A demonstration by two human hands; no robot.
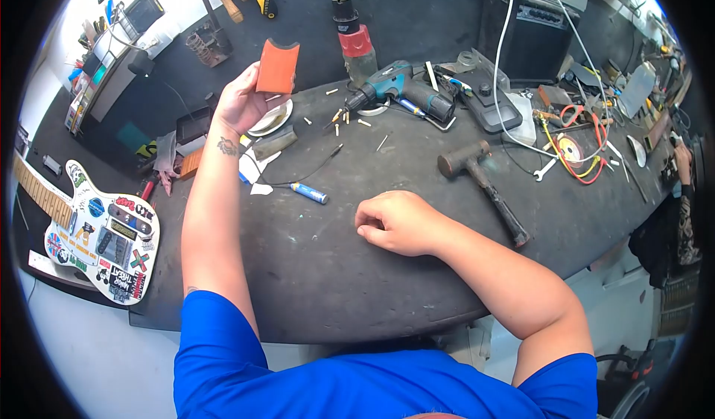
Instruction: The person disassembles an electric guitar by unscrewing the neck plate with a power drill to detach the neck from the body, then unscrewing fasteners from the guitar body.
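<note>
My left hand (242, 102) is raised over the far left part of the dark table (313, 300), its fingers closed on an orange block (278, 67) with a curved notch in its top edge. Beneath that hand lies a white round dish (272, 119). My right hand (397, 223) rests near the middle of the table with its fingers curled in; what they hold, if anything, is hidden. A blue-labelled tube (308, 193) and a thin black cable lie between the two hands. To the right of my right hand is a hammer (488, 188).
A teal cordless drill (406, 91), a red-and-black bottle (354, 39) and scattered small pegs are at the back. Red scissors (572, 115), wires and a wrench (545, 169) lie right. A stickered guitar (112, 233) stands left. Another person's arm (684, 195) shows far right.
</note>
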